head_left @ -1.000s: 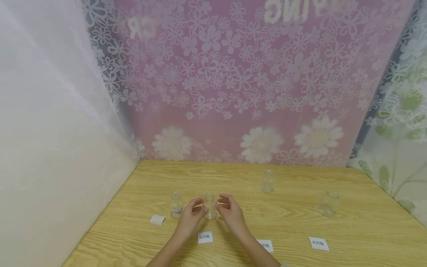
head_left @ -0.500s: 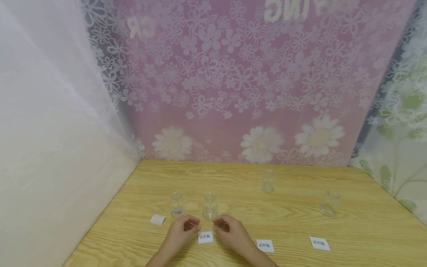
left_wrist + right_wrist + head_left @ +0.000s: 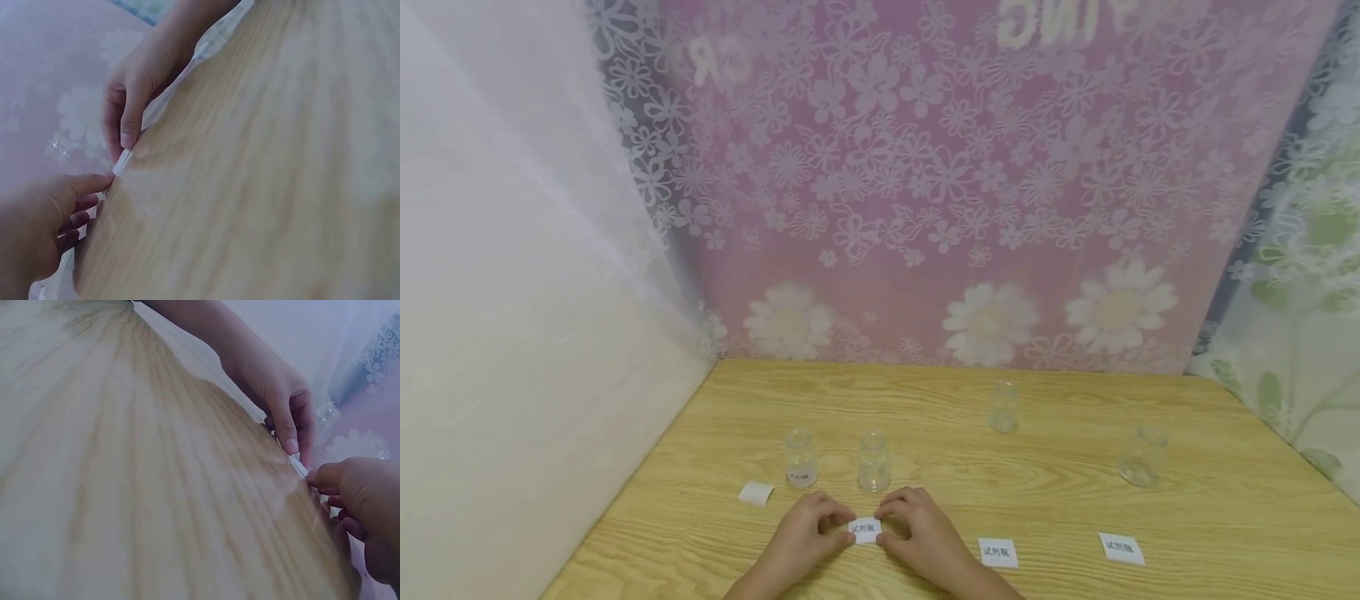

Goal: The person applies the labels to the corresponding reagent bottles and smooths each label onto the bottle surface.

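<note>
A small white paper label (image 3: 865,530) with printed characters is pinched at its two side edges. My left hand (image 3: 805,533) grips the left edge between thumb and fingers, and my right hand (image 3: 925,540) grips the right edge. In the left wrist view the label (image 3: 122,161) appears as a thin white strip between both hands, low over the table. Just beyond it stands a clear glass bottle (image 3: 873,462), upright and apart from the fingers. To its left, another glass bottle (image 3: 801,460) bears a label (image 3: 799,477) near its base.
Two more white labels (image 3: 997,552) lie on the right side of the wooden table (image 3: 940,450). A slightly curled blank paper piece (image 3: 756,493) lies at left. Further glass bottles stand at the back (image 3: 1003,408) and far right (image 3: 1142,457). Patterned curtains surround the table.
Both hands have left the middle bottle, drawn back toward the near edge and taken hold of the label by its sides. The bottle remains standing in place.
</note>
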`<state>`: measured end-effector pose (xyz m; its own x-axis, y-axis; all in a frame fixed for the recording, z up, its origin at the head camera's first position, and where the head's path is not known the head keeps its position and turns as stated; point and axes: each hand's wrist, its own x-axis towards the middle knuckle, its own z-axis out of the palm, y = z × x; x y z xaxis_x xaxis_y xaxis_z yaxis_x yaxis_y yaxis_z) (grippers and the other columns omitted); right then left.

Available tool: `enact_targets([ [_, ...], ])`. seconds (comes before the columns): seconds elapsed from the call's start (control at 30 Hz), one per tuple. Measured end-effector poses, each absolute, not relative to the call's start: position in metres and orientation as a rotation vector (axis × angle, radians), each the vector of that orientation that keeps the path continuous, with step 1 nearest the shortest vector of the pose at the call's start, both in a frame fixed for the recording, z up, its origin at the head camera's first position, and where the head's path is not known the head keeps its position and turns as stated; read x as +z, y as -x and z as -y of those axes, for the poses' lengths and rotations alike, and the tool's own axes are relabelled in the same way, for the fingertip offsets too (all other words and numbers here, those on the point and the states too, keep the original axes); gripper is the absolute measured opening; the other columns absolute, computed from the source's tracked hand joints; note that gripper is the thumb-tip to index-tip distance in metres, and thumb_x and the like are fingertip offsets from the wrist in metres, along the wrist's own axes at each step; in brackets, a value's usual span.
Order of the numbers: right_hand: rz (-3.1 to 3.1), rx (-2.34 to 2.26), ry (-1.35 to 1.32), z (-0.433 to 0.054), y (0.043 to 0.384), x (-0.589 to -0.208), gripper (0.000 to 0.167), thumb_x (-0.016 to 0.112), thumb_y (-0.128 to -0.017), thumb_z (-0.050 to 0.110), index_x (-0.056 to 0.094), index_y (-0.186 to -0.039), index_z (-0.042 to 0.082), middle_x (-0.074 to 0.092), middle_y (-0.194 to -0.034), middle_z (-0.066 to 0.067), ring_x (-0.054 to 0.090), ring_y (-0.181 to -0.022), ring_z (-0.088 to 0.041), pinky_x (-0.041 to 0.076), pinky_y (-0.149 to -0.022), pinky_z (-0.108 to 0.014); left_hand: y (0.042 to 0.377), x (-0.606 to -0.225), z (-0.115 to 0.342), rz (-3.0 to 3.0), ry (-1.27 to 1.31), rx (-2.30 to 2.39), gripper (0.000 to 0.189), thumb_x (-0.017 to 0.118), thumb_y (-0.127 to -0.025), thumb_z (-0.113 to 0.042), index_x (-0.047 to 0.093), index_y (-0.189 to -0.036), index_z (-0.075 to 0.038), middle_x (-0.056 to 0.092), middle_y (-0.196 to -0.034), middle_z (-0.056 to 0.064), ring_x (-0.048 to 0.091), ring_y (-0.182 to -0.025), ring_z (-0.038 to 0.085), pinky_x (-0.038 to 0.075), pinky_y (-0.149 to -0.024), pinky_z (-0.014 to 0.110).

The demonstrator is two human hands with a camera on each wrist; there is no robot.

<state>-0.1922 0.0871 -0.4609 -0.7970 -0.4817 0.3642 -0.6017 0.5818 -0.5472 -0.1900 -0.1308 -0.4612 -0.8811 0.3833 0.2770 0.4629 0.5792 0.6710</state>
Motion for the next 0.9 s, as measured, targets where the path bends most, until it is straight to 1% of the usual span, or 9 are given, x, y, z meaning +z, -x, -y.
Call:
enact_targets([
  [0.23, 2.650, 1.002, -0.801, -0.088, 0.194, -0.458, 0.019, 0.073, -0.079, 0.019, 0.066, -0.095, 0.013, 0.056, -0.106, 0.005, 0.048, -0.098, -0.017, 0.046, -0.085, -0.040, 0.201, -0.460, 0.123, 2.725, 0.740, -1.156, 0.023, 0.073, -0.078, -0.025, 0.069, -0.097, -0.013, 0.051, -0.084, -0.013, 0.041, -0.071, 0.006, 0.039, -0.059, 0.021],
  [0.37, 2.654, 1.001, -0.766, -0.089, 0.196, -0.455, 0.018, 0.073, -0.077, 0.017, 0.066, -0.094, 0.012, 0.056, -0.104, 0.003, 0.048, -0.097, -0.018, 0.046, -0.083, -0.040, 0.208, -0.460, 0.120, 2.730, 0.764, -1.176, 0.022, 0.073, -0.078, -0.024, 0.069, -0.097, -0.012, 0.053, -0.086, -0.011, 0.043, -0.072, 0.007, 0.041, -0.060, 0.021],
  [0.63, 2.678, 0.998, -0.807, -0.097, 0.202, -0.458, 0.022, 0.073, -0.078, 0.024, 0.065, -0.096, 0.013, 0.055, -0.107, 0.003, 0.047, -0.098, -0.020, 0.045, -0.085, -0.044, 0.215, -0.460, 0.117, 2.748, 0.785, -1.225, 0.024, 0.073, -0.078, -0.025, 0.070, -0.097, -0.012, 0.054, -0.085, -0.010, 0.046, -0.072, 0.006, 0.043, -0.063, 0.021],
  [0.9, 2.656, 0.980, -0.814, -0.096, 0.205, -0.461, 0.021, 0.072, -0.079, 0.022, 0.066, -0.097, 0.014, 0.055, -0.107, 0.005, 0.047, -0.099, -0.016, 0.045, -0.086, -0.040, 0.213, -0.460, 0.119, 2.748, 0.773, -1.182, 0.026, 0.072, -0.079, -0.026, 0.069, -0.100, -0.012, 0.053, -0.087, -0.011, 0.044, -0.070, 0.005, 0.042, -0.061, 0.021],
])
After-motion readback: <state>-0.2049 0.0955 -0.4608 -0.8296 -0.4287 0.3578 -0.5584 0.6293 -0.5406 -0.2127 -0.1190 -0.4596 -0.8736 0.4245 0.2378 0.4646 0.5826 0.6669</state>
